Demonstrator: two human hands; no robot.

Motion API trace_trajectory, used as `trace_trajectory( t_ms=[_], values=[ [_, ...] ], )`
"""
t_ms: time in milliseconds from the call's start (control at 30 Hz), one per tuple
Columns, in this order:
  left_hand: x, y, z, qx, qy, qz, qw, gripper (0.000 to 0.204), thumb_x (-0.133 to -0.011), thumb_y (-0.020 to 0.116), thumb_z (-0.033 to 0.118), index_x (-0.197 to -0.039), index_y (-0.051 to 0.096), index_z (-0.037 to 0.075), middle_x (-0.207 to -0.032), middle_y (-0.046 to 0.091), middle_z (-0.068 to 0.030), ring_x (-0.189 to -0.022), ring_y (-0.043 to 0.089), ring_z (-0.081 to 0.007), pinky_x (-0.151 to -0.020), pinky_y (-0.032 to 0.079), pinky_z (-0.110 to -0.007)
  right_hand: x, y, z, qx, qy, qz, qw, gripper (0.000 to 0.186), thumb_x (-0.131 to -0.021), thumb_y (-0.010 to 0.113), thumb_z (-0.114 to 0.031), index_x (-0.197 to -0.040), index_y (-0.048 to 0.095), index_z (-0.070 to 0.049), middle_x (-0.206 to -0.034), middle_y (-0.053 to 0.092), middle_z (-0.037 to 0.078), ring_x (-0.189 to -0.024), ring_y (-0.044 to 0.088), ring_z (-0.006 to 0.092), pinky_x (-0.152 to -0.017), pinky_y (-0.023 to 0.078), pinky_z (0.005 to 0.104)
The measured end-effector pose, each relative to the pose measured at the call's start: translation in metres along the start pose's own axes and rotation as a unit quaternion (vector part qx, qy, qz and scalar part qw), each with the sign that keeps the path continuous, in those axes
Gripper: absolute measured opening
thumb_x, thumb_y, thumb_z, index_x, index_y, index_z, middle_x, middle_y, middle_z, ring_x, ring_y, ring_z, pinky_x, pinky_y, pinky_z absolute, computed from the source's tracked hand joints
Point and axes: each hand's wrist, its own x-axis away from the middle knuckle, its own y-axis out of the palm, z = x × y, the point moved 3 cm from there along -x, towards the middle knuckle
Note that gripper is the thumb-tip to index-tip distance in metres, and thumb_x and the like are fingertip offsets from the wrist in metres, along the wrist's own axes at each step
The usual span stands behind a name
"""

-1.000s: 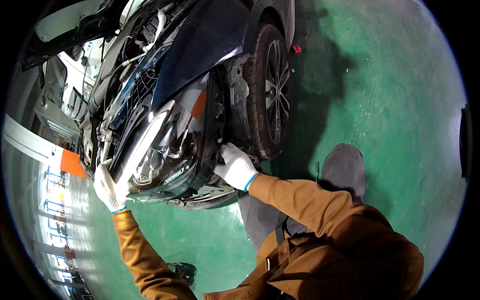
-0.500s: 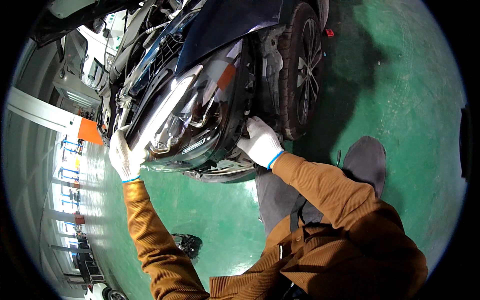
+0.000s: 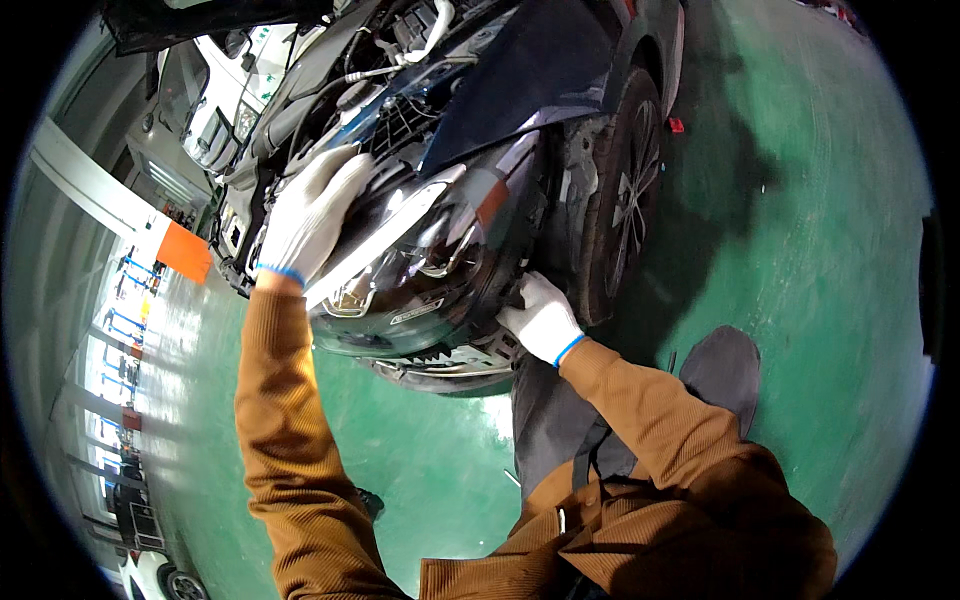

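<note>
The headlight [image 3: 440, 255] sits at the front corner of a dark car, below the dark blue fender [image 3: 545, 75], its clear lens facing the wearer and an orange reflector [image 3: 492, 202] near its outer end. The left hand [image 3: 312, 215], in a white knit glove, lies over the headlight's inner upper edge with its fingers stretched out and nothing visible in its grasp — whether it presses on the edge, I cannot tell. The right hand [image 3: 545, 320], gloved alike, is at the headlight's lower outer edge, fingers partly curled; whether they grip it is hidden. Just beyond that hand stands the front wheel [image 3: 625, 195]. The engine bay [image 3: 365, 95] lies exposed above the left hand — hoses and a white pipe [image 3: 437, 35] among its parts. Green floor [image 3: 440, 450] spreads around the car, with a small red object [image 3: 677, 125] near the wheel.
</note>
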Motion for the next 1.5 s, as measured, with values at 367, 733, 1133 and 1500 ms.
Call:
trace_trajectory(
  t_ms=[367, 733, 1133, 1500],
  values=[
    [-0.06, 0.018, 0.012, -0.074, -0.049, -0.066, 0.994, 0.064, -0.102, 0.06, 0.054, -0.123, 0.069, -0.005, -0.115, 0.071, -0.0258, -0.109, 0.069, -0.0344, -0.099, 0.05, -0.041, -0.024, -0.016, 0.008, -0.498, 0.036, -0.028, 0.866, 0.05, -0.101, 0.067, -0.021, -0.146, 0.056, 0.0, -0.131, 0.065, 0.004, -0.118, 0.058, 0.0137, -0.107, 0.045, 0.0301],
    [-0.064, 0.016, -0.012, -0.096, 0.047, -0.059, 0.993, 0.054, -0.103, 0.059, 0.046, -0.122, 0.068, -0.003, -0.114, 0.068, -0.0236, -0.113, 0.066, -0.0353, -0.099, 0.048, -0.041, -0.033, -0.002, -0.011, -0.411, 0.027, -0.006, 0.911, 0.064, -0.103, 0.071, -0.027, -0.152, 0.044, 0.006, -0.14, 0.062, 0.012, -0.124, 0.057, 0.0176, -0.11, 0.045, 0.0319],
    [-0.072, 0.026, -0.005, -0.027, -0.019, -0.086, 0.996, 0.053, -0.108, 0.055, 0.046, -0.123, 0.063, -0.004, -0.116, 0.069, -0.0171, -0.11, 0.063, -0.0261, -0.102, 0.045, -0.037, -0.031, -0.016, -0.016, -0.384, 0.011, -0.03, 0.923, 0.06, -0.1, 0.075, -0.029, -0.143, 0.052, 0.005, -0.133, 0.066, 0.016, -0.125, 0.058, 0.0221, -0.111, 0.045, 0.0356],
    [-0.064, 0.016, -0.028, -0.072, 0.038, -0.112, 0.99, 0.035, -0.11, 0.053, 0.028, -0.131, 0.063, 0.003, -0.119, 0.064, -0.0165, -0.114, 0.063, -0.0281, -0.104, 0.046, -0.035, -0.04, -0.029, -0.025, -0.363, 0.049, -0.109, 0.924, 0.068, -0.091, 0.085, -0.024, -0.142, 0.055, 0.008, -0.133, 0.07, 0.017, -0.12, 0.065, 0.0203, -0.108, 0.051, 0.0337]
  ],
)
